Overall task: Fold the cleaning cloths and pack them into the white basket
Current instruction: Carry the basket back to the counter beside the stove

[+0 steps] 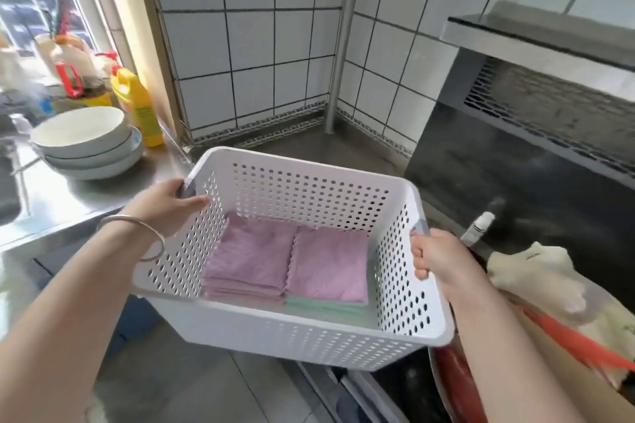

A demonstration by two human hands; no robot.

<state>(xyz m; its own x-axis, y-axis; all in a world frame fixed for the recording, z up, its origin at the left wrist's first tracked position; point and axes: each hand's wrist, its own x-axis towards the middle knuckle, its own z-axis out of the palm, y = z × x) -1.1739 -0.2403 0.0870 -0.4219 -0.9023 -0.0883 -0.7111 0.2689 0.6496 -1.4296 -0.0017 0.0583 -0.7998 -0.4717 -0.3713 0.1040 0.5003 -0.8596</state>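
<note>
A: Blur covers the upper left of the frame. Past the stack of white ceramic bowls (86, 142) and the yellow plastic bottle (139, 106) there are red-capped containers at the window, too smeared to tell what they are.

B: And at the right edge?

A: A cream-coloured cloth glove (536, 275) lies over an orange-red flat handle (577, 343) that runs out of the lower right corner. What it belongs to is cut off. A small white-capped tube (479, 227) pokes up behind the right hand.

B: How are the hands placed?

A: The left hand (168, 203), with a silver bangle (137, 233) on its wrist, grips the left rim of the white perforated plastic basket (309, 330). Its fingers curl over the edge, with the thumb lying along the outside of the wall. The right hand (436, 257) is clenched round the grey grip on the right rim. Its fingertips are hidden behind the wall.

B: Where is the basket?

A: In the middle of the frame, tilted and carried off the steel counter (68, 196), in front of the tiled corner.

B: And the cloths?

A: Folded on the basket floor. There is a pile of pink microfibre cloths (251, 257) on the left. Beside it, touching, a pink cloth (328, 264) tops a mint-green folded pile (326, 309). How many are in each pile I cannot tell.
</note>
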